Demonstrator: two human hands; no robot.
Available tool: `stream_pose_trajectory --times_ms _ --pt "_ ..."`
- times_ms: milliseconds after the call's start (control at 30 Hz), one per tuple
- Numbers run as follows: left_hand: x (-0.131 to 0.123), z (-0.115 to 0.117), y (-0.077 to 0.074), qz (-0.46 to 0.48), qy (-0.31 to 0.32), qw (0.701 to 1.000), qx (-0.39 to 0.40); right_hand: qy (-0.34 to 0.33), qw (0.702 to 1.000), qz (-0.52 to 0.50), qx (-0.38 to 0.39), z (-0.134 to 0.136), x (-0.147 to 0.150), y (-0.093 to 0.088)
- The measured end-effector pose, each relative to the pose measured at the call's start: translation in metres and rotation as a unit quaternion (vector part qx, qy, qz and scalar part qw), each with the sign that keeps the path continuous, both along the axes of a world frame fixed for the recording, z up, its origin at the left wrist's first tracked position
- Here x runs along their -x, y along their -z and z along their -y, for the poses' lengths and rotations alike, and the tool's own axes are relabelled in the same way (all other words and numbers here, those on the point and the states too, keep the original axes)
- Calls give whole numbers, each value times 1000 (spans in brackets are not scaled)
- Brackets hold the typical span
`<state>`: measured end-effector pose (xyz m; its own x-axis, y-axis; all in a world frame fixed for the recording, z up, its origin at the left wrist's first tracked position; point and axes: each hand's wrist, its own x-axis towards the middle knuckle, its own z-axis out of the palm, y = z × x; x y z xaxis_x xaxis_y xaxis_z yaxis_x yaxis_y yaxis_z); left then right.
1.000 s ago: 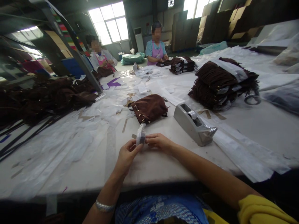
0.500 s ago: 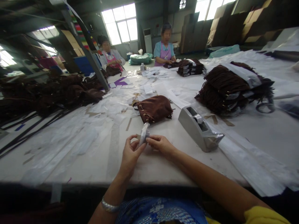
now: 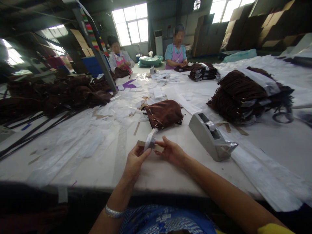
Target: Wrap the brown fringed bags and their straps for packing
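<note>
Between my hands, in front of the brown drawstring bag [image 3: 164, 114], is a narrow piece wrapped in clear and white plastic [image 3: 150, 139], its upper end reaching the bag's mouth. A tan cardboard strip [image 3: 140, 143] runs crosswise behind it, showing on both sides. My left hand [image 3: 135, 161] is closed, thumb in front, pinching the wrapped piece and the strip together. The fingers of my right hand [image 3: 173, 152] close round the strip's right end, index finger raised beside the wrapped piece. The bag lies on its side, its gold eyelets facing me.
A grey tape dispenser [image 3: 212, 138] stands right of my hands. Behind it is a stack of dark brown fringed bags [image 3: 243, 94]. Plastic bags [image 3: 90, 143] and long black straps [image 3: 36, 136] spread leftward. Two co-workers [image 3: 175, 53] work across the table, beyond a metal post [image 3: 97, 48].
The cardboard strip now shows on both sides of the wrapped piece. My right fingers have shifted slightly right and opened out from their pinch. The whole view has shifted a little.
</note>
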<state>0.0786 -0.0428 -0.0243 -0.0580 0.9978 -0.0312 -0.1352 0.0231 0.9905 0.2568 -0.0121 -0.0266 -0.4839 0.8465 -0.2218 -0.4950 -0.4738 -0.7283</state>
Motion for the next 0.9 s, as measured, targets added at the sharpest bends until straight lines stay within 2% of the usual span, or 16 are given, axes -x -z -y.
stream_pose_trajectory --times_ms 67,133,300,533,733,900 --pt "3 -1 -1 6 -4 1000 0 -10 999 -33 38 0 0 0" --pt "6 0 -1 13 -4 1000 2 -8 999 -31 33 1 3 4" --pt "3 5 -3 16 -10 1000 3 25 999 15 -28 7 15 13" --pt "-4 13 -2 -13 -22 999 -23 119 977 135 -117 14 26 7" --pt "-4 15 7 -129 -57 988 -66 113 949 214 -203 15 26 8" --pt "-5 18 5 -242 -89 963 -75 103 955 204 -188 13 25 14"
